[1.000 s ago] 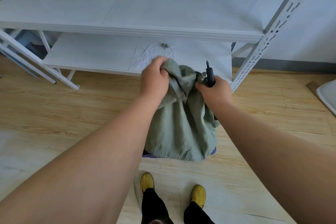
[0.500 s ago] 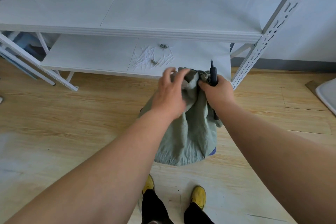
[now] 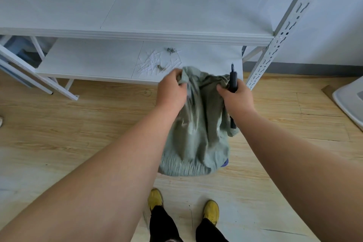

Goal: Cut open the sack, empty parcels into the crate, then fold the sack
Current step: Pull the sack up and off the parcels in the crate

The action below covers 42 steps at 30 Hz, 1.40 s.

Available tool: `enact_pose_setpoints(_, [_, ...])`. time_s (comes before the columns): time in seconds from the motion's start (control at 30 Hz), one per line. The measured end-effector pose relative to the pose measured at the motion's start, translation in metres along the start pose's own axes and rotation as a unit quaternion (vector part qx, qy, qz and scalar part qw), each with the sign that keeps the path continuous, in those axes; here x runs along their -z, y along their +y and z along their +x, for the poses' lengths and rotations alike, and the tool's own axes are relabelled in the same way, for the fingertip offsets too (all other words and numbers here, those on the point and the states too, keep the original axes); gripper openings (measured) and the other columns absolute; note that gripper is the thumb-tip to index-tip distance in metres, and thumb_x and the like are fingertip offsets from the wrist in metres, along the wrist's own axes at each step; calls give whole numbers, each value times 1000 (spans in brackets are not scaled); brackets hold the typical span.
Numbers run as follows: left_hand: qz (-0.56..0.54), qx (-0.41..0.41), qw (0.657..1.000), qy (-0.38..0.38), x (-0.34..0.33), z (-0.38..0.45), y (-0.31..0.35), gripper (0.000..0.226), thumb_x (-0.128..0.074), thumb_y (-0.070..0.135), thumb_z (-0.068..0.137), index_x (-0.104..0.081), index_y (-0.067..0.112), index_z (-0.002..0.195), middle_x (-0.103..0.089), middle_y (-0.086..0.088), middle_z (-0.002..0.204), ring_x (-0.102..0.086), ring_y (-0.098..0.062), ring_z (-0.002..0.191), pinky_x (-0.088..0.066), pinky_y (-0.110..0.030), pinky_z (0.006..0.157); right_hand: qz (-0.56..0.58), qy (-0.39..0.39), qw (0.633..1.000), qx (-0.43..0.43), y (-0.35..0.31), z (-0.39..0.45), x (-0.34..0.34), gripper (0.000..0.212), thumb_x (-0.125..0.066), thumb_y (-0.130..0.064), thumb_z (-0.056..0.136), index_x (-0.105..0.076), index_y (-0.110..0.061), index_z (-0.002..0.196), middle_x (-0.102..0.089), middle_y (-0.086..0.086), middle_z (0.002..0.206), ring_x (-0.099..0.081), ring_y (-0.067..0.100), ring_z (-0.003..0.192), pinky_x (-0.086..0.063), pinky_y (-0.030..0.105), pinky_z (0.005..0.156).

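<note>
no readable text, labels, brands or numbers anywhere in view.

The sack [image 3: 198,129] stands on the floor [image 3: 78,124] just ahead of the person's shoes [image 3: 156,198], in front of the shelf rack [image 3: 176,35]. The left hand [image 3: 171,90] grips its top at left, the right hand [image 3: 236,96] at right, with a cutter [image 3: 233,80] upright in it. Scraps [image 3: 155,63] lie on the lower shelf [image 3: 94,59] behind the sack. A bin [image 3: 349,100] sits at far right.

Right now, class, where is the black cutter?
In the head view, the black cutter stands upright in the right hand, right of the green sack, before the lower shelf.
</note>
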<state>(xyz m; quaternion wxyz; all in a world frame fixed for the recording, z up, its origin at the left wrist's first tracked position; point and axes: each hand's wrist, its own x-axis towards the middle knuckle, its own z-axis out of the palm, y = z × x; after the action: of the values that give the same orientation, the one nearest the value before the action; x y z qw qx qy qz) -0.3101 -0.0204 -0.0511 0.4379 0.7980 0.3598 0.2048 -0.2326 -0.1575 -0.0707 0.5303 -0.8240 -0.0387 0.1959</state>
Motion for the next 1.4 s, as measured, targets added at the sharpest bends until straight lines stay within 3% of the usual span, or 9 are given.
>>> enact_pose_setpoints(0.13, [-102,-19,990,95,4,-1,11,11,-54,10,95,-60,19,98,-62,10,86,-56,1,73,-43,-5,65,20,33,999,11,-3,0,4,18,-62,-29,92,-54,-13,94,-50,-2,75,-47,14,67,-41,29,63])
enact_pose_setpoints(0.27, [72,37,997,-12,-2,-7,-14,21,-50,9,95,-60,15,113,-64,1,104,-62,-18,97,-43,-24,74,0,17,1000,10,0,-2,4,15,-61,-27,92,-51,-16,90,-49,-3,73,-46,13,65,-40,27,59])
enact_pose_setpoints(0.4, [105,5,990,99,8,-9,-17,50,-49,-5,86,-51,27,124,-48,5,109,-53,-17,88,-43,-28,68,9,-1,1000,23,-1,-4,7,14,-61,-26,92,-51,-19,86,-49,-3,74,-47,14,67,-41,28,62])
enact_pose_setpoints(0.5, [242,-51,968,-34,3,-10,-18,96,-55,-15,76,-21,41,146,-26,0,142,-51,-23,109,-52,-32,71,3,-53,998,20,-2,-5,7,9,-61,-18,91,-56,-24,86,-53,0,76,-50,19,72,-45,33,70])
enact_pose_setpoints(0.6, [282,-86,932,-209,-3,-13,-13,114,-69,-6,73,-1,42,150,0,9,158,-23,-26,142,-43,-37,103,0,-112,994,13,-7,-8,9,22,-61,-9,88,-59,-31,84,-54,-2,68,-50,17,62,-44,30,63])
enact_pose_setpoints(0.73, [257,-35,914,-313,-11,-16,-16,90,-81,35,72,-31,31,146,-43,-2,146,-41,-26,134,-40,-44,107,50,-117,992,24,-15,-10,10,24,-59,-4,89,-58,-27,82,-53,-4,64,-48,9,53,-41,23,56])
enact_pose_setpoints(0.8, [213,5,939,-270,-13,-14,-19,43,-74,45,76,-63,29,114,-69,3,110,-63,-22,106,-51,-39,91,46,-118,991,45,-20,-12,10,17,-61,-9,90,-60,-26,86,-54,-6,64,-49,6,54,-42,20,56])
enact_pose_setpoints(0.9, [144,-3,983,-116,-11,-12,-6,9,-62,30,87,-65,21,85,-62,7,78,-60,-18,79,-44,-26,65,61,-82,992,74,-25,-9,12,15,-66,-19,89,-58,-26,79,-54,-7,64,-50,9,58,-44,26,63])
enact_pose_setpoints(1.4, [-54,-66,994,73,0,-3,19,24,-62,15,90,-62,18,114,-64,5,106,-57,-5,91,-37,1,68,108,-43,989,94,-60,-5,8,24,-67,-29,88,-52,-12,82,-51,2,57,-48,14,41,-44,25,48])
